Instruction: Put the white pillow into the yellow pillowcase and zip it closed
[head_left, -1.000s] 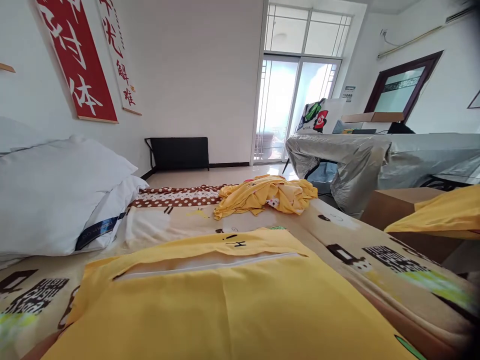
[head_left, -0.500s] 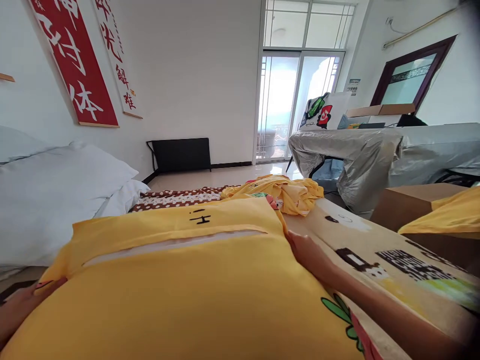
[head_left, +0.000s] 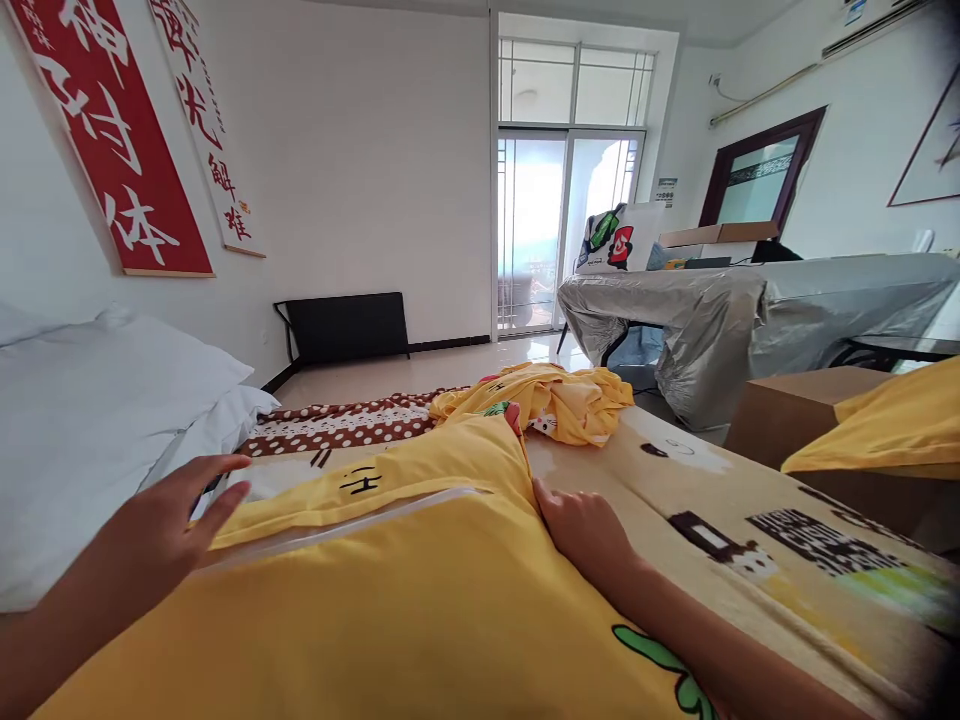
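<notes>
A plump pillow in a yellow pillowcase fills the space in front of me. Its long slit runs across near the far edge, with white showing inside. Beyond the slit, a yellow flap carries a printed "Hi". My right hand grips the case's right edge near the far corner, fingers closed on the cloth. Over the far left corner, my left hand has thumb and fingers apart, with nothing between them; whether it touches the cloth I cannot tell. Past the pillow lies a crumpled heap of yellow fabric.
White pillows are stacked at left. A patterned beige blanket lies underneath, with a brown polka-dot cloth beyond. At right stands a cardboard box with yellow cloth over it, before a plastic-covered table.
My left hand has let go of the pillowcase's left edge and risen, opening over the far left corner. My right hand keeps its hold. The far left corner has sagged, and the view has shifted.
</notes>
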